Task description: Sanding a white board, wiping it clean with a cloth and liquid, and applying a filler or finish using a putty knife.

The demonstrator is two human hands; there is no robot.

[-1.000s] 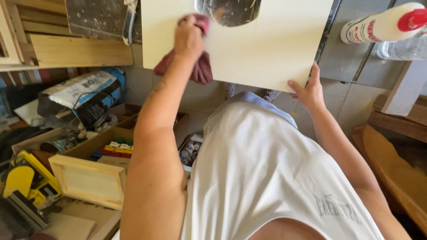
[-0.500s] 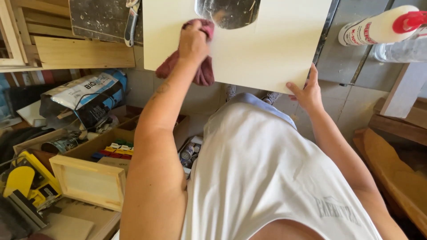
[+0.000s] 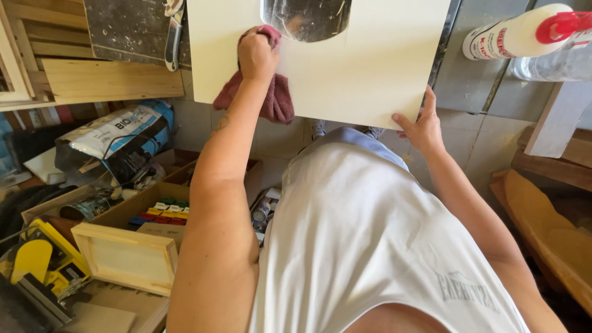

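In the head view, a pale cream panel with a rounded cut-out at its far edge is seen lying flat ahead of the person, its near edge overhanging the tiled floor. The left hand is closed around a dark red rag, which is pressed onto the panel just left of the cut-out, with a loose fold of cloth hanging over the near edge. The right hand is spread fairly wide, its fingers laid on the panel's near right corner and the thumb tucked at the edge, so that the board is steadied rather than gripped. The panel is judged to be stiff and fairly light, smooth enough to slide under pressure, and weakest around the cut-out; it is best taken by its straight outer edges. The rag is soft and limp and is easily bunched in one fist. To the far right, a white bottle with a red cap is seen lying on its side. To the left, a printed sack, an open wooden box and a tray of coloured blocks are seen lower down, with a yellow power tool nearest.
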